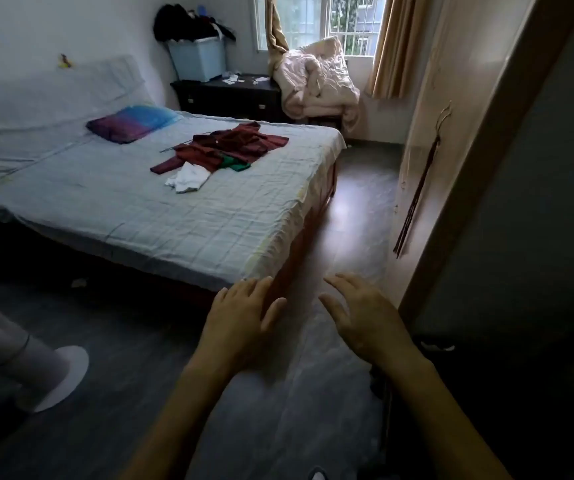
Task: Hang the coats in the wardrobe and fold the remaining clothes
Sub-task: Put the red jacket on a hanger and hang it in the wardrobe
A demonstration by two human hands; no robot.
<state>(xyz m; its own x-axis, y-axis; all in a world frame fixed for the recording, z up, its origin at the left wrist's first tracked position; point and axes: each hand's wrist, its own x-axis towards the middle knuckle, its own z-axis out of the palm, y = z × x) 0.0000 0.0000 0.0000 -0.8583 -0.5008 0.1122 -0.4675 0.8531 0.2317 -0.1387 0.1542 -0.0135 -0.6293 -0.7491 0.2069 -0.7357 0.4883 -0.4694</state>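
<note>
A dark red coat (225,147) lies spread on the bed (161,220), with a white garment (188,178) and a green garment (235,164) at its near edge. Both my hands hover over the floor in front of the bed's near corner, palms down and holding nothing. My left hand (240,313) has its fingers spread near that corner. My right hand (365,317) is just to the right, fingers relaxed. The wardrobe (451,109) stands along the right wall, its door edge (486,168) close to me.
A purple and blue pillow (133,123) lies at the bed's head. A blue bin (197,60) piled with dark clothes sits on a dark dresser (230,97). A crumpled quilt (316,81) is heaped by the window. A white stand (36,358) is at left.
</note>
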